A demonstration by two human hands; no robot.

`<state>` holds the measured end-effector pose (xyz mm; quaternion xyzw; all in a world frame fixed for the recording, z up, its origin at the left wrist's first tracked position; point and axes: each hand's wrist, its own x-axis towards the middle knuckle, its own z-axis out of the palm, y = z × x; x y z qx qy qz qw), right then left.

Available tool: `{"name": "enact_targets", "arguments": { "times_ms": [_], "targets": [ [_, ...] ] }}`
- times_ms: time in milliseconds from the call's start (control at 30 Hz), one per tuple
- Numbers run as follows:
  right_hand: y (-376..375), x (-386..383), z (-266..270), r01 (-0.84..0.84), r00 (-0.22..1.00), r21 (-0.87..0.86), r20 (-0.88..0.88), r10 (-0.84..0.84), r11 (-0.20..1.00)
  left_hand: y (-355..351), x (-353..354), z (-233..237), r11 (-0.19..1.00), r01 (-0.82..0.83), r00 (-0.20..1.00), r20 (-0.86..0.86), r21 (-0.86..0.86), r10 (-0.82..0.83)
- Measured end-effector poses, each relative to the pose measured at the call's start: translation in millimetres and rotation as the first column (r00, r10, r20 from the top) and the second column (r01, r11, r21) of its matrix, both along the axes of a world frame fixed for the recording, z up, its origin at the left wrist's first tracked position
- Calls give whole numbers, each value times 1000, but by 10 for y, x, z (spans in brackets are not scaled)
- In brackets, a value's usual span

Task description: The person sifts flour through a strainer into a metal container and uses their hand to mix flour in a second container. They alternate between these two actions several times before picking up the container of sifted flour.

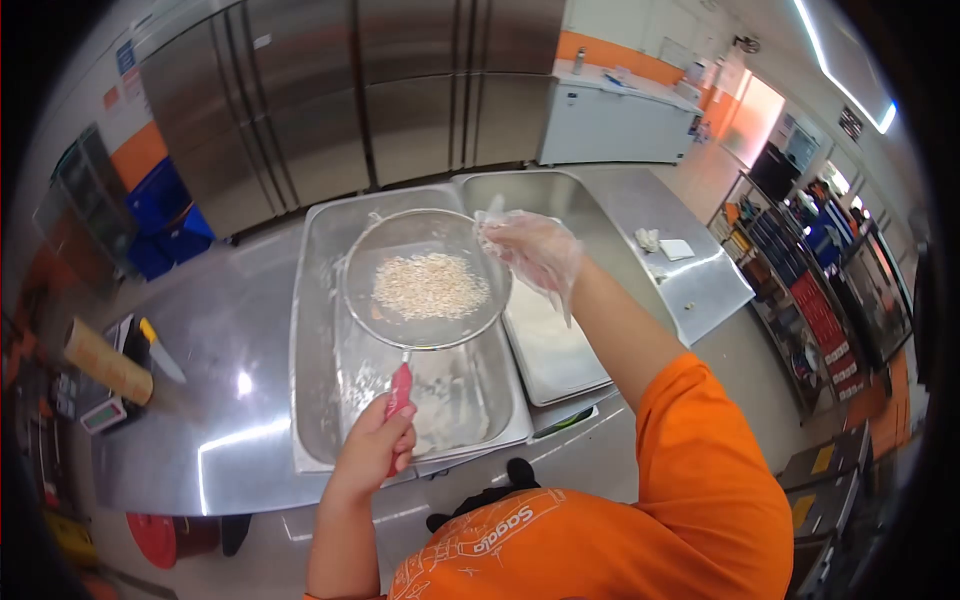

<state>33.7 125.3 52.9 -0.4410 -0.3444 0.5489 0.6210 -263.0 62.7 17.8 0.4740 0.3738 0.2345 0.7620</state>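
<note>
At the near edge of the large rectangular stainless-steel tray (315, 380), the bare left hand (375, 450) was clenched around the red plastic handle (399, 385) of a round wire-mesh sieve (368, 250). The sieve hung level over the middle of the tray and carried a heap of pale, flaky grains (430, 285) at its centre. At the sieve's far right rim, the right hand (530, 250), in a clear plastic glove, lay with fingers spread and gripped nothing; whether it touched the rim could not be told. The two hands were well apart.

Just right of the tray sat a smaller shallow steel pan (555, 350), and beyond that a deeper steel pan (545, 195). Left of the tray, on the bare steel counter (230, 330), lay a yellow-handled knife (162, 352) beside a brown cardboard tube (108, 362). Far behind the tray stood tall steel refrigerator doors (330, 100) and a white chest cabinet (600, 125).
</note>
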Motion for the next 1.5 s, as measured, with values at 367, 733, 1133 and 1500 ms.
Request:
{"name": "enact_targets", "arguments": {
  "times_ms": [367, 733, 1133, 1500],
  "targets": [
    [-14, 1562, -284, -235, -524, 221, 791, -314, 947, -259, 1831, 55, 976, 212, 972, 92, 52, -216],
    [66, 1960, -218, -421, -439, -54, 886, -151, 906, -382, 2442, 0, 999, -12, 998, 59, -38, 15],
    [227, 1619, -20, -322, -486, -383, 852, 196, 866, -563, 2598, 176, 995, -92, 991, 91, -27, 94],
    [154, 1648, 141, -368, -366, -51, 926, -94, 928, -580, 2533, 234, 993, -111, 989, 95, -34, 114]
  ]
}}
